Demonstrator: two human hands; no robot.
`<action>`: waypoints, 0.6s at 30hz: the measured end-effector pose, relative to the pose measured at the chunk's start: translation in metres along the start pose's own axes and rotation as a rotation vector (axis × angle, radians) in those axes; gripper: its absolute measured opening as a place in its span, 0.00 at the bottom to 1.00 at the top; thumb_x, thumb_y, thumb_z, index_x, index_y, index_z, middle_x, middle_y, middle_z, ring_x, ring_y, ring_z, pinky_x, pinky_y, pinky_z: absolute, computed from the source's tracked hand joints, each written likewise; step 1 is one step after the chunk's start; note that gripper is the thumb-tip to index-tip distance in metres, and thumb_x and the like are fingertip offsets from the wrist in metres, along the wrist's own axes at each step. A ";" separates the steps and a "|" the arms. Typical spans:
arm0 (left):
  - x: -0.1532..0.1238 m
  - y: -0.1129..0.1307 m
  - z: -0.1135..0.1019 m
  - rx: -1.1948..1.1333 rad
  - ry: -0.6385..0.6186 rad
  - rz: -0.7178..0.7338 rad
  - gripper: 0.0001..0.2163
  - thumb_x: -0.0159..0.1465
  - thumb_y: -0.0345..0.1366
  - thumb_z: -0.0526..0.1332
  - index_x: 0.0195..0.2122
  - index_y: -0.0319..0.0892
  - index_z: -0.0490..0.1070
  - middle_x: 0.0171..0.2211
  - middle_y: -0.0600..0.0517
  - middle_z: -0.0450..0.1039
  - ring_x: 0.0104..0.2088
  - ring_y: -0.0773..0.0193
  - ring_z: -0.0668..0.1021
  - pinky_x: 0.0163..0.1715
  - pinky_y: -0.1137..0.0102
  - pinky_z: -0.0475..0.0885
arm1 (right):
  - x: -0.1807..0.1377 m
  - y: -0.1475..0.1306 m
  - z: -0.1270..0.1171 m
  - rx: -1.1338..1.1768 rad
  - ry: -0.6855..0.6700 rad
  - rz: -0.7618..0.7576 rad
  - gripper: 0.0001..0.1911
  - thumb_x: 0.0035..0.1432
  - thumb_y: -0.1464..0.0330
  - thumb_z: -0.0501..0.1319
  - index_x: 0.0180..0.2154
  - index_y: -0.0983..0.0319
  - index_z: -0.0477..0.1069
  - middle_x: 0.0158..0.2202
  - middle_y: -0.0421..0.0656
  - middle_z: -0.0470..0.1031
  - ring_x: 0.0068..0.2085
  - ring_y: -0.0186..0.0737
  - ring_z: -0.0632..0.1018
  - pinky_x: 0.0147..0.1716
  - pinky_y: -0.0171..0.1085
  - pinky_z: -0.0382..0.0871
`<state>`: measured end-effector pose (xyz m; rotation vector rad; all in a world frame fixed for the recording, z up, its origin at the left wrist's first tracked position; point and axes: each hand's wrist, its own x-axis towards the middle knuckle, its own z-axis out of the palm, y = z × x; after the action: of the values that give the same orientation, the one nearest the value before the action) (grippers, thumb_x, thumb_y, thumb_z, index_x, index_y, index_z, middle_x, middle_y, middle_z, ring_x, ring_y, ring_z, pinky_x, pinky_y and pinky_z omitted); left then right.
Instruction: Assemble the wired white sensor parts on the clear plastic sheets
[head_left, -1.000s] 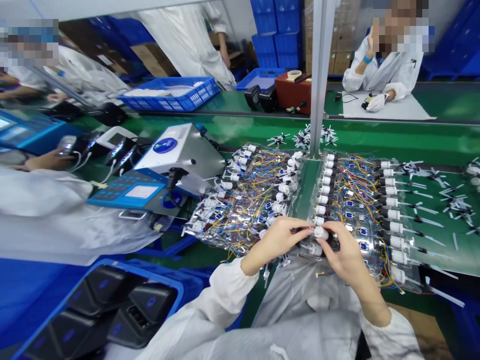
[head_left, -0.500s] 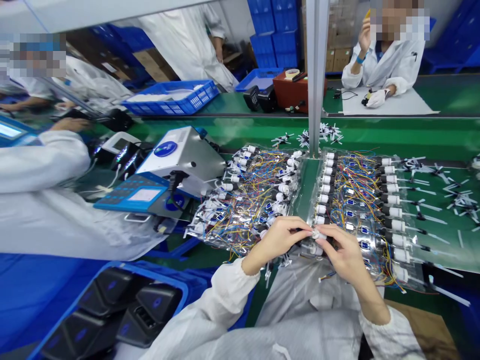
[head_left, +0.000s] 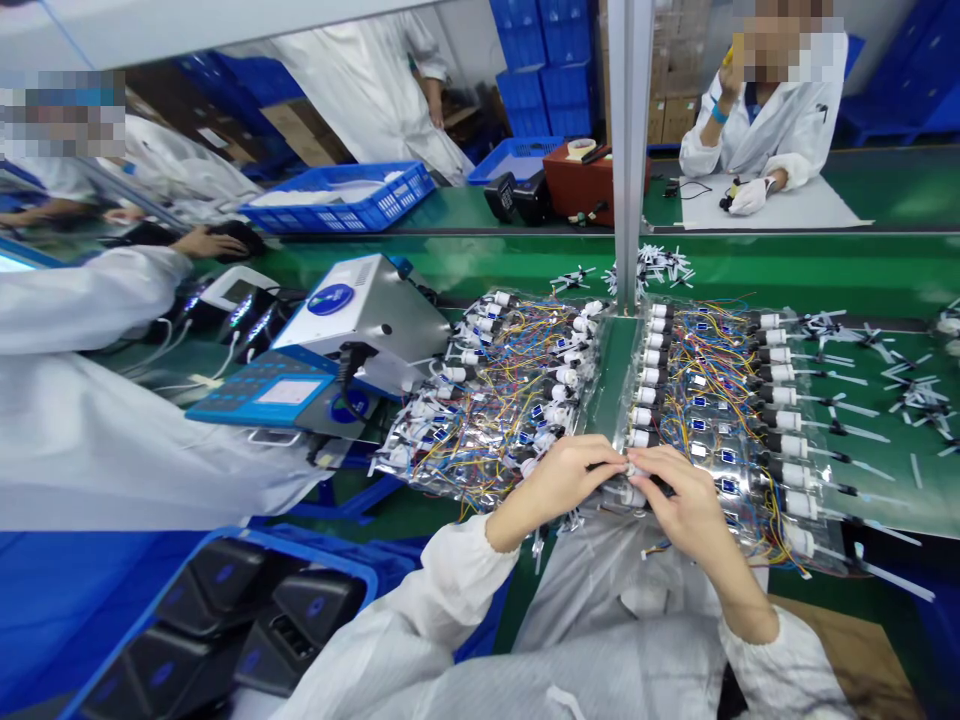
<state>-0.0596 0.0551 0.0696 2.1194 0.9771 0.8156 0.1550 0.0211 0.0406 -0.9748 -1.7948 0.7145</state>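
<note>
**Both hands pinching small white fitting above wired bags**

Left hand (head_left: 559,482) and right hand (head_left: 681,495) closed toward each other, fingertips meeting on a small white fitting (head_left: 634,468); a firm pinch, not a clenched fist. Fitting mostly hidden by fingers, held between the hands, above the near end of the wired rows. Second white fitting (head_left: 632,496) just below, beside the right hand; contact cannot be told.

Hands sit over the near edge of two clear plastic bags, left bag (head_left: 480,400) and right bag (head_left: 712,400), each packed with white fittings and blue, yellow and red wires. Green bench strip (head_left: 611,385) runs between them, well beyond the hands. Loose white plastic pieces (head_left: 649,270) lie farther along the bench. Grey-and-blue tester (head_left: 360,310) stands left of the left bag. Co-worker's gloved hand (head_left: 750,197) rests on a white sheet across the bench
</note>
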 end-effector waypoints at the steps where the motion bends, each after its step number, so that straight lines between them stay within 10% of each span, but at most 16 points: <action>1: 0.001 0.001 0.000 0.007 -0.005 0.019 0.07 0.70 0.32 0.64 0.42 0.40 0.83 0.37 0.47 0.83 0.38 0.63 0.82 0.42 0.70 0.76 | -0.001 0.001 0.000 -0.003 0.004 0.006 0.17 0.66 0.74 0.64 0.53 0.53 0.78 0.50 0.43 0.83 0.52 0.45 0.81 0.54 0.49 0.76; 18: -0.004 0.000 -0.001 -0.189 0.100 0.007 0.05 0.67 0.33 0.68 0.40 0.42 0.85 0.36 0.46 0.85 0.37 0.62 0.84 0.40 0.68 0.79 | 0.001 -0.011 -0.004 0.085 0.011 0.129 0.10 0.64 0.70 0.67 0.48 0.54 0.79 0.47 0.43 0.83 0.49 0.44 0.82 0.49 0.44 0.77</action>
<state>-0.0626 0.0525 0.0691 1.9374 0.9065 0.9856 0.1550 0.0164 0.0510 -1.0419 -1.6894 0.8575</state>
